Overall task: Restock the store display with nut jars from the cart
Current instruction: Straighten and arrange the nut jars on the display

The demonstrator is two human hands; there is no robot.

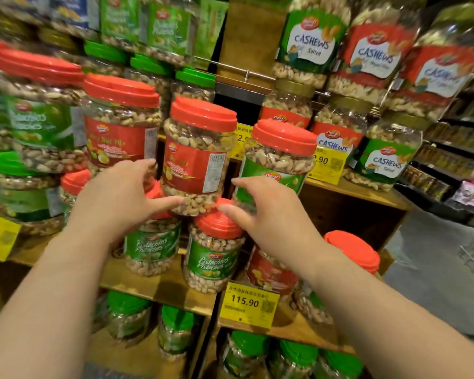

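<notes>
A clear nut mix jar (200, 154) with a red lid and red label stands slightly tilted on the red lids of two pistachio jars (214, 258) at the display's corner. My left hand (121, 195) touches it: the straight thumb lies along its lower front and the fingers reach its left side. My right hand (268, 214) is spread open just right of the jar, apart from it, in front of a green-labelled jar (277, 162). A second nut mix jar (118, 127) stands to the left. The cart is out of view.
Wooden shelves (159, 285) are packed with stacked pistachio and cashew jars (386, 157) on every tier. Yellow price tags (248, 305) hang on the shelf edges. A red-lidded jar (353, 250) sits at the lower right. Grey floor (435, 255) and another aisle lie to the right.
</notes>
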